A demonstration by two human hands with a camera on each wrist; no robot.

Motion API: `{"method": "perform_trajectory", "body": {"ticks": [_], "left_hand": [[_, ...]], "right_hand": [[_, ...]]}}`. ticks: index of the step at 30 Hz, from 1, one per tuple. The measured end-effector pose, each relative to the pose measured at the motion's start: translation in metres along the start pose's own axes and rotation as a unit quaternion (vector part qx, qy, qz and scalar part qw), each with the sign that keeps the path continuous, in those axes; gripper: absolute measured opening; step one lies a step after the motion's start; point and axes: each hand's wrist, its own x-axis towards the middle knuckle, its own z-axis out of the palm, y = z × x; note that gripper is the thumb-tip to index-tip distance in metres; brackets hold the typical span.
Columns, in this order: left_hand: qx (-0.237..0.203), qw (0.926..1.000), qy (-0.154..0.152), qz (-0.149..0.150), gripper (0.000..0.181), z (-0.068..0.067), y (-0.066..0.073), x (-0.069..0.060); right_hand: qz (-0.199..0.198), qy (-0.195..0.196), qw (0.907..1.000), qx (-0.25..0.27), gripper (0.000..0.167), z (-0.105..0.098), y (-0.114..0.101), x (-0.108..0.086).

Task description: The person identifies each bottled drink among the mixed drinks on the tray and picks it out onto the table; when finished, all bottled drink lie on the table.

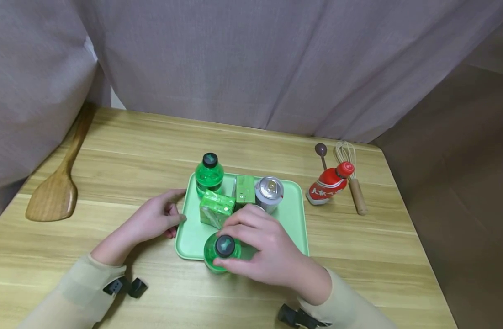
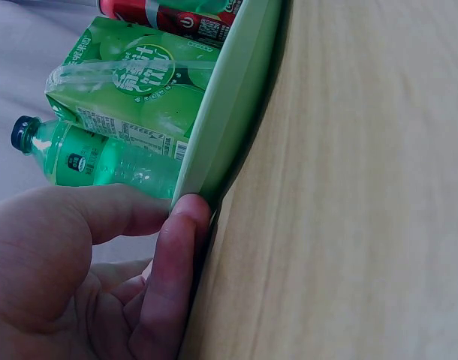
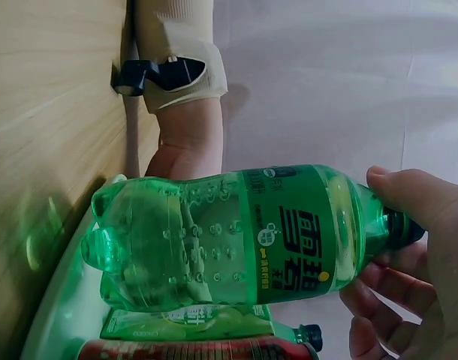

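My right hand (image 1: 267, 246) grips a green plastic soda bottle (image 3: 214, 240) around its neck, just below the black cap. In the head view this bottle overlaps the near edge of a light green tray (image 1: 294, 224). The left rim of the tray is pinched between thumb and finger of my left hand (image 1: 152, 217). On the tray stand a second green bottle (image 1: 209, 178), two green juice cartons, one in front (image 1: 214, 212) and one behind (image 1: 245, 189), and a silver-topped can (image 1: 269, 192). A red can (image 3: 199, 350) shows low in the right wrist view. My right hand partly hides another can top.
Right of the tray a red bottle (image 1: 327, 185) leans on the wooden table (image 1: 152, 146). Beside it lie a whisk (image 1: 357, 194) and a small dark spoon (image 1: 321, 150). A wooden spatula (image 1: 54, 196) lies at the far left. Grey curtain (image 1: 235, 59) hangs behind the table.
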Motion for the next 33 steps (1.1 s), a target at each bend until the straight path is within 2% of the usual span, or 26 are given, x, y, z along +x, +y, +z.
{"method": "perform_trajectory", "body": {"ticks": [4,7,14,19,25,33], "left_hand": [[0.009,0.9999,0.004,-0.005,0.074,0.001,0.000,0.000],[0.006,1.0000,0.004,-0.003,0.074,0.000,0.000,-0.001],[-0.012,0.9999,-0.001,0.003,0.077,0.000,0.000,0.000],[-0.011,0.9999,-0.004,0.002,0.077,0.000,0.001,0.001],[-0.006,1.0000,-0.005,0.000,0.077,0.000,0.001,0.001],[-0.011,0.9999,-0.006,-0.001,0.077,0.000,0.001,0.000]], "right_hand": [[-0.018,0.005,0.9998,-0.003,0.035,-0.005,-0.001,-0.005],[-0.017,0.004,0.9998,0.003,0.036,-0.009,-0.003,-0.009],[0.017,-0.020,0.9990,0.035,0.034,-0.024,-0.005,-0.023],[0.042,-0.022,0.9978,0.046,0.035,-0.035,-0.003,-0.035],[0.071,-0.009,0.9966,0.040,0.030,-0.048,0.002,-0.049],[0.090,0.030,0.9947,0.040,0.027,-0.063,0.015,-0.063]]}}
